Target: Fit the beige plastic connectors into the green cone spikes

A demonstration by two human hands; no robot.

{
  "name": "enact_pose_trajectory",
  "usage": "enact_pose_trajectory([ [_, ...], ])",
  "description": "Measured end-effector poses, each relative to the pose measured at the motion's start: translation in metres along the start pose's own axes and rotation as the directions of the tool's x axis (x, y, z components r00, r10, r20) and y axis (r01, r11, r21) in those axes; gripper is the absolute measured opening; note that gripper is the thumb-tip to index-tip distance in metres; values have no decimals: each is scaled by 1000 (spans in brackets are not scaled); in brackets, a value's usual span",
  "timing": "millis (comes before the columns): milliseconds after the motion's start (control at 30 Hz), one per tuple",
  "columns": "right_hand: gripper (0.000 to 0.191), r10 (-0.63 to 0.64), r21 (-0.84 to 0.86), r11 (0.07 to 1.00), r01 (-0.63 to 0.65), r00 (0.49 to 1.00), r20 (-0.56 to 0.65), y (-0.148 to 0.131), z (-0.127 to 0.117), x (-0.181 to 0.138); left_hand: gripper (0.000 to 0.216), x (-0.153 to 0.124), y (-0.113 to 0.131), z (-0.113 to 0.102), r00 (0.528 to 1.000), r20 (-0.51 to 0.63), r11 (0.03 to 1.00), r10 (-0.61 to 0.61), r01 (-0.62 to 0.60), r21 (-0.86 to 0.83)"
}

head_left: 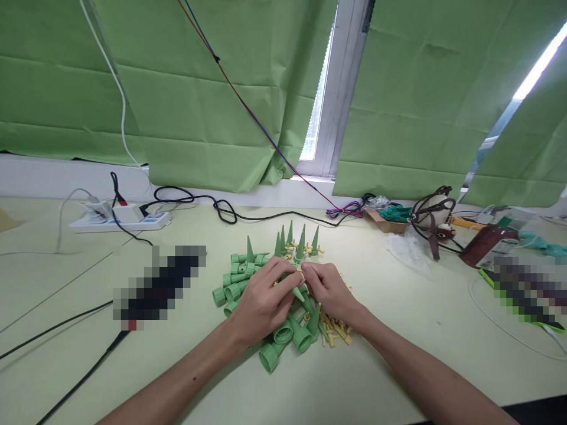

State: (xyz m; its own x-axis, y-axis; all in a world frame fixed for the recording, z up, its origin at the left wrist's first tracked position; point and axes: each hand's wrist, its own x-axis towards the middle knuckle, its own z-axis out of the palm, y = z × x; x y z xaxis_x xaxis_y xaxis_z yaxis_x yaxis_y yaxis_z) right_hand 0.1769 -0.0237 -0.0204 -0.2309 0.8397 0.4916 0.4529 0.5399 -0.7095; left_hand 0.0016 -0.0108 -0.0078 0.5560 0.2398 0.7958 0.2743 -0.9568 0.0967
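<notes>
My left hand is closed around a green plastic spike, whose pointed end sticks out below its fingers. Fingertip to fingertip with it, my right hand pinches a small yellow plastic piece, mostly hidden by the fingers. Beneath and left of both hands lie several green spikes with wide threaded sockets. A heap of small yellow plastic pieces spreads under my right wrist. Just beyond the hands, several green spikes stand point up, with yellow pieces at their bases.
A white power strip sits at the back left, and a black cable runs along the wall. Blurred dark objects lie at left and right. At the back right are a cardboard box, clear plastic and a brown container.
</notes>
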Motion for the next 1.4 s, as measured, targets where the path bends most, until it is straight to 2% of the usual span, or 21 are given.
enact_pose_trajectory([
  [500, 39, -66, -74, 995, 68, 998, 22, 2, -2, 2, 31, -7, -5, 6, 993, -8, 987, -120, 119, -108],
  [633, 39, -88, -95, 992, 89, 996, 18, 3, -2, 2, 24, -4, -4, 4, 987, -38, 981, -159, 154, -116],
  [733, 38, -107, -110, 989, 104, 994, -28, 4, -1, 1, 15, -2, -4, 3, 975, -52, 972, -217, 211, -103],
  [867, 29, -134, -103, 987, 122, 984, -117, 3, -2, 1, 11, 1, -3, 1, 953, 1, 950, -302, 300, -90],
  [1067, 10, -173, -28, 985, 170, 973, -150, 1, -2, -2, 12, -1, -3, 1, 928, 100, 932, -358, 362, -20],
  [1200, 13, -218, -5, 976, 219, 967, -129, 2, -1, -4, 17, -5, -6, 3, 911, 171, 924, -374, 383, -17],
  [1400, 15, -278, -19, 961, 277, 955, -102, 3, 1, -3, 29, -9, -8, 5, 893, 198, 908, -405, 418, -26],
])
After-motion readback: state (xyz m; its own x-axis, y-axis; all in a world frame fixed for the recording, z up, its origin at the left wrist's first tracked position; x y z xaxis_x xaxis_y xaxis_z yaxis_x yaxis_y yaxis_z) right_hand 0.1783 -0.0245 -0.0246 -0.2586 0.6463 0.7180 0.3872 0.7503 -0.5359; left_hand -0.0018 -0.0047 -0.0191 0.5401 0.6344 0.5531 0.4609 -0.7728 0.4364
